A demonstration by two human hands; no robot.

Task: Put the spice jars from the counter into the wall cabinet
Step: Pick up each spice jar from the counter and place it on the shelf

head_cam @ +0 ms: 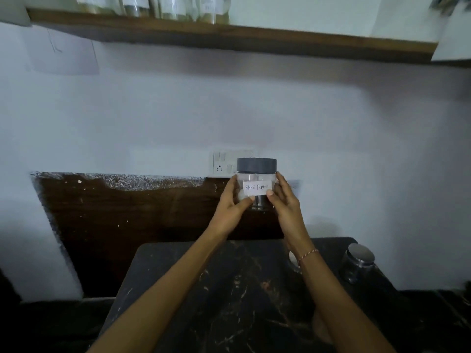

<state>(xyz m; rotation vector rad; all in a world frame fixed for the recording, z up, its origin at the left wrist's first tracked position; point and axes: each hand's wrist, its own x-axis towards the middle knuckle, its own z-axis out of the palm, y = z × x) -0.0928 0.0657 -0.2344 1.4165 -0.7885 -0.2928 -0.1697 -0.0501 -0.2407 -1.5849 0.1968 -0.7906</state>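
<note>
A clear spice jar (257, 174) with a grey lid and a white label reading "Black Pepper" is held up in the air in front of the wall, well above the dark marble counter (229, 289). My left hand (233, 203) grips its left side and my right hand (283, 200) grips its right side. Another jar (358, 262) with a grey lid stands on the counter at the right. High above, the wall cabinet's wooden bottom edge (229, 34) runs across the top, with several clear jars (163, 6) standing on it at the upper left.
A white switch and socket plate (221, 163) sits on the wall just behind the held jar. A dark brown patch of wall (127, 220) lies behind the counter. An open white cabinet door (453, 34) hangs at the upper right.
</note>
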